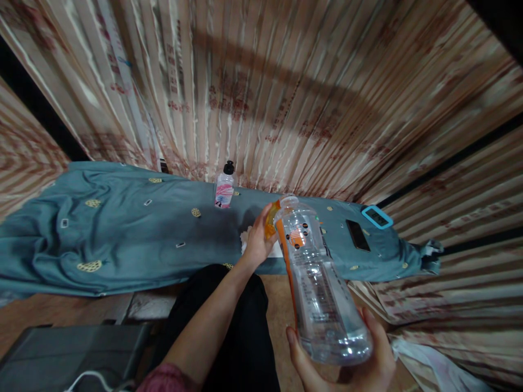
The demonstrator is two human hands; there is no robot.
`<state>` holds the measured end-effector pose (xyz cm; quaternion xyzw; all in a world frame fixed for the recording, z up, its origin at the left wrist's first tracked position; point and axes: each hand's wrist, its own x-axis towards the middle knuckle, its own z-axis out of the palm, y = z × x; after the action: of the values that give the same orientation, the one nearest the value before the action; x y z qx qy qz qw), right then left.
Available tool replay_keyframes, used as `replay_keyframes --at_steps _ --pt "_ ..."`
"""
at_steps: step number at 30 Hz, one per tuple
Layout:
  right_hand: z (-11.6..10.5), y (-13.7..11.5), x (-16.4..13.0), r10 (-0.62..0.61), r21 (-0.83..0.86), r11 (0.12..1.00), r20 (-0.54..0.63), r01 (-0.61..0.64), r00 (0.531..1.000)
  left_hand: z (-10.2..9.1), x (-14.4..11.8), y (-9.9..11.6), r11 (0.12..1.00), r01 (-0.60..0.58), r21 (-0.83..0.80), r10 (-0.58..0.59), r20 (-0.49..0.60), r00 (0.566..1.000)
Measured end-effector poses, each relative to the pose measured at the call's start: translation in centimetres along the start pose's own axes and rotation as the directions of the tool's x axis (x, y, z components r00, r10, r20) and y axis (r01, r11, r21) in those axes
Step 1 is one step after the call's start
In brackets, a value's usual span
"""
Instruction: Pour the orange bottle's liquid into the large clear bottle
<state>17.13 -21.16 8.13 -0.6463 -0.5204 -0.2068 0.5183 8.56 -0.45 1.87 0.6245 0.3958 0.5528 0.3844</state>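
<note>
Bottle (321, 288), clear and tilted, lies right of centre — the right hand (347, 373), lower right, grasps its base; the left hand (258, 239), mid-frame, grips an amber object (271, 219) beside its neck — above a cloth-covered counter (134, 239).

Lighting's dim and flat, source out of frame. Wide shadow band runs across the curtain (261, 81); softer dark patch on the tabletop cloth (134, 239), left of the left hand (257, 242). Specular glare on the clear bottle (322, 296), worst along shoulder and base. Black trousers (241, 321) lose nearly all detail. Strong wide-angle stretch toward the edges, frame poles slanting. Curtain print and bottle label text too soft to read.
</note>
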Motion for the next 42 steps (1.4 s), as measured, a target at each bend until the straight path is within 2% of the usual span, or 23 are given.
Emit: replay_keyframes --at_steps 2,4,7,9,12,17,20,22,27,30,33,35,37,40,42 --pt "0.1 -0.6 -0.1 0.068 -0.002 0.998 0.007 -0.068 0.998 0.0 0.0 0.0 1.000 0.001 -0.002 -0.001 0.002 1.000" --pt "0.1 -0.7 -0.3 0.083 -0.008 0.997 0.018 -0.083 0.996 -0.1 0.0 -0.1 1.000 -0.003 0.001 0.003 0.008 1.000" --pt "0.0 0.5 -0.4 -0.013 0.001 1.000 0.012 0.013 1.000 0.0 0.0 -0.4 1.000 -0.026 -0.004 0.026 0.009 1.000" --pt "-0.1 1.6 -0.5 -0.136 0.022 0.991 0.008 0.135 0.991 0.1 0.0 -0.8 0.999 -0.045 -0.019 0.045 -0.001 0.999" --pt "-0.2 2.5 -0.6 -0.147 0.015 0.989 0.036 0.146 0.989 0.3 0.1 -1.1 0.997 -0.063 -0.050 0.062 -0.015 0.998" --pt "-0.4 2.6 -0.6 -0.114 0.003 0.994 0.039 0.114 0.993 0.3 0.0 -1.1 0.999 -0.039 -0.035 0.038 -0.017 0.999" --pt "-0.4 2.5 -0.5 -0.154 0.014 0.988 0.056 0.154 0.986 0.2 0.0 -0.9 0.999 -0.030 -0.021 0.029 -0.011 1.000" --pt "-0.3 2.1 -0.5 -0.129 0.015 0.992 0.040 0.129 0.991 0.2 0.0 -0.8 0.999 -0.033 -0.026 0.033 -0.013 0.999" --pt "0.2 -0.4 -0.4 0.043 0.007 0.999 0.015 -0.043 0.999 0.2 0.0 -0.8 0.998 -0.038 -0.054 0.037 -0.027 0.999" --pt "0.2 -0.7 -0.4 0.067 -0.002 0.998 0.023 -0.067 0.998 0.2 0.0 -0.8 0.998 -0.039 -0.048 0.038 -0.022 0.999" --pt "0.0 0.7 -0.3 -0.002 0.012 1.000 0.032 0.002 0.999 0.2 0.1 -0.8 0.999 -0.032 -0.044 0.031 -0.025 0.999" --pt "-0.1 1.8 -0.4 -0.160 0.025 0.987 0.058 0.159 0.985 0.2 0.1 -0.7 0.998 -0.029 -0.050 0.027 -0.026 0.999" --pt "-0.2 2.5 -0.4 -0.129 0.016 0.992 0.026 0.128 0.991 0.3 0.1 -0.7 0.998 -0.023 -0.060 0.022 -0.028 0.999" --pt "0.0 2.1 -0.5 -0.182 0.033 0.983 0.052 0.181 0.982 0.4 0.2 -0.8 0.997 -0.027 -0.066 0.024 -0.041 0.999" --pt "0.1 1.0 -0.5 -0.001 0.034 0.999 0.030 0.000 1.000 0.4 0.2 -0.9 0.997 -0.035 -0.062 0.033 -0.044 0.998"
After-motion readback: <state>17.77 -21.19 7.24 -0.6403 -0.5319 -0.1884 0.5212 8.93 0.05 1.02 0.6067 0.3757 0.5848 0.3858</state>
